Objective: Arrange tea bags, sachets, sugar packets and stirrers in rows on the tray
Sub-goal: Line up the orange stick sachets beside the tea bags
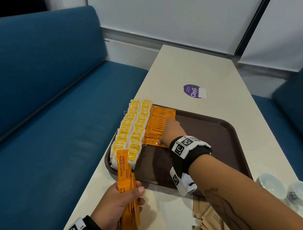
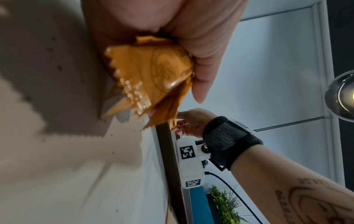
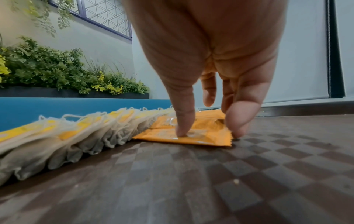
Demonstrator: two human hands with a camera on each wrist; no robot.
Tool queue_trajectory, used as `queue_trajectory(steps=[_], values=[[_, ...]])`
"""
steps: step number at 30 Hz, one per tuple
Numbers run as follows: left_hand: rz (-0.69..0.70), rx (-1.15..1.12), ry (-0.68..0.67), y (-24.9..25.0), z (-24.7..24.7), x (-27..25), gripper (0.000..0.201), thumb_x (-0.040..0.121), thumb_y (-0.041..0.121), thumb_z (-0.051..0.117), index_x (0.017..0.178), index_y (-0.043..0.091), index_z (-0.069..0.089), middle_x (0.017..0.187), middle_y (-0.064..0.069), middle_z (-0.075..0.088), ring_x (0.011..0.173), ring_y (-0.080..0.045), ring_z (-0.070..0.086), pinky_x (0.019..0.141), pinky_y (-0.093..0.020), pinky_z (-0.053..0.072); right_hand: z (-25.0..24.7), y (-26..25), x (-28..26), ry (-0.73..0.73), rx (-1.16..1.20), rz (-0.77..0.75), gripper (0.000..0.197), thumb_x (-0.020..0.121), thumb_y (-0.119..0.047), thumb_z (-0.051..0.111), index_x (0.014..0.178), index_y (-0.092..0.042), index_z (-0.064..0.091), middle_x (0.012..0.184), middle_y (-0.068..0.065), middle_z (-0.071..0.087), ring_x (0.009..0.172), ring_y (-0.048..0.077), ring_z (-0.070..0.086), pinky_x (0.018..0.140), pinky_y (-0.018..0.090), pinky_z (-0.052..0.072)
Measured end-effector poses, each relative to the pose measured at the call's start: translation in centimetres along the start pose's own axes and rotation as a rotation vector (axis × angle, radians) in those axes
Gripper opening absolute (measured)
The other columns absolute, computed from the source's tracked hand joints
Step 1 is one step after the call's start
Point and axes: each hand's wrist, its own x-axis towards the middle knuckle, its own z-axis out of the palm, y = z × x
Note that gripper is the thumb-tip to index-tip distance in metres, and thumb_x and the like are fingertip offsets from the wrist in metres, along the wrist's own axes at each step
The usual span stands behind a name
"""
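Brown tray (image 1: 209, 131) is sitting at the centre of the head view on the pale desk (image 1: 187, 70). Two rows of tea bags (image 1: 130, 129) are lying overlapped along its left edge, roughly ten visible in each; the exact count cannot be told. One row of orange coffee sachets (image 1: 160, 121) is running beside them toward the middle of the frame; they overlap too closely to count.

The right hand (image 1: 172, 133) is resting on the nearest sachet of that row (image 3: 184, 136). Its grip is released: in the right wrist view a straight finger is pressing down on the sachet's face while another fingertip is touching its right end.

The left hand (image 1: 119, 203), lower centre of the head view, is grasping a bundle of sachets (image 1: 129, 195), with one sachet sticking up over the tray's near left corner. How many the bundle holds cannot be told.

Brown sugar packets (image 1: 210, 224) are lying loose at the lower right, partly hidden under the right forearm. Two small white cups (image 1: 273, 184) are standing at the right edge. A purple sticker (image 1: 193, 91) is lying beyond the tray. Blue benches (image 1: 48, 87) are flanking the desk.
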Motion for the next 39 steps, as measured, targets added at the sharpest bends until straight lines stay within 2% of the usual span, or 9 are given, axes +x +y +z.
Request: queue_trajectory(steps=[4,8,14,19,22,27,30,35,39], values=[[0.005,0.002,0.005,0.0,0.0,0.1,0.016,0.083,0.014,0.067,0.097,0.011,0.059,0.089,-0.017,0.067,0.079,-0.031,0.065,0.066,-0.039,0.053,-0.2,0.7,-0.2,0.031,-0.004,-0.006,0.079,0.076,-0.026,0.078,0.137,-0.008,0.030,0.134,0.015,0.040,0.110,0.030,0.057,0.080,0.034,0.048],[0.008,0.001,0.007,0.0,0.1,0.0,0.015,0.083,0.013,0.067,0.096,0.011,0.060,0.088,-0.017,0.067,0.079,-0.031,0.065,0.066,-0.039,0.053,-0.2,0.9,-0.3,0.007,-0.017,0.006,0.084,0.076,-0.030,0.078,0.139,-0.007,0.029,0.134,0.015,0.041,0.109,0.029,0.058,0.081,0.034,0.050],[0.016,0.008,0.009,0.0,0.1,0.0,0.015,0.083,0.013,0.067,0.096,0.011,0.060,0.088,-0.017,0.067,0.079,-0.031,0.065,0.064,-0.038,0.053,0.0,0.9,-0.4,0.019,-0.019,-0.004,0.076,0.077,-0.032,0.076,0.135,-0.008,0.033,0.132,0.014,0.043,0.110,0.029,0.057,0.078,0.033,0.048],[0.019,0.005,0.000,-0.1,0.0,0.1,0.017,0.083,0.013,0.067,0.097,0.011,0.060,0.090,-0.017,0.067,0.081,-0.032,0.065,0.066,-0.039,0.053,-0.2,0.6,-0.6,0.058,-0.057,-0.134,0.051,0.077,-0.031,0.076,0.117,-0.011,0.053,0.121,0.009,0.052,0.107,0.026,0.057,0.090,0.038,0.051],[0.018,0.001,-0.009,-0.1,0.0,0.1,0.018,0.083,0.014,0.067,0.099,0.010,0.060,0.090,-0.017,0.067,0.081,-0.032,0.065,0.067,-0.039,0.053,-0.3,0.0,-0.7,-0.050,-0.149,-0.219,0.031,0.082,-0.022,0.072,0.110,-0.011,0.064,0.117,0.007,0.059,0.104,0.024,0.059,0.088,0.033,0.051],[0.009,0.006,-0.001,0.0,0.1,0.0,0.017,0.082,0.014,0.067,0.097,0.011,0.059,0.091,-0.017,0.067,0.081,-0.031,0.065,0.064,-0.037,0.052,0.4,-0.3,-0.1,-0.102,-0.243,-0.223,0.025,0.085,-0.020,0.069,0.108,-0.011,0.069,0.106,0.003,0.066,0.093,0.021,0.062,0.080,0.031,0.051],[0.006,0.004,0.008,0.0,-0.1,0.0,0.016,0.082,0.014,0.067,0.096,0.012,0.060,0.091,-0.017,0.067,0.081,-0.031,0.065,0.063,-0.036,0.052,0.6,-0.4,0.0,-0.107,-0.261,-0.211,0.023,0.084,-0.021,0.071,0.103,-0.008,0.069,0.087,0.000,0.060,0.080,0.019,0.057,0.070,0.029,0.047],[-0.001,0.000,-0.001,0.2,-0.2,0.0,0.016,0.082,0.013,0.067,0.096,0.012,0.059,0.090,-0.017,0.067,0.079,-0.030,0.065,0.060,-0.034,0.051,0.5,-0.3,0.0,-0.078,-0.293,-0.188,0.017,0.086,-0.019,0.067,0.096,-0.005,0.066,0.069,-0.001,0.049,0.076,0.020,0.054,0.067,0.028,0.044],[-0.003,0.000,-0.003,0.2,-0.2,0.0,0.017,0.082,0.014,0.068,0.096,0.012,0.059,0.090,-0.017,0.067,0.079,-0.030,0.065,0.061,-0.036,0.052,0.2,-0.2,0.3,-0.057,-0.303,-0.171,0.014,0.088,-0.014,0.062,0.097,-0.004,0.065,0.066,-0.001,0.045,0.076,0.020,0.053,0.068,0.027,0.043]])
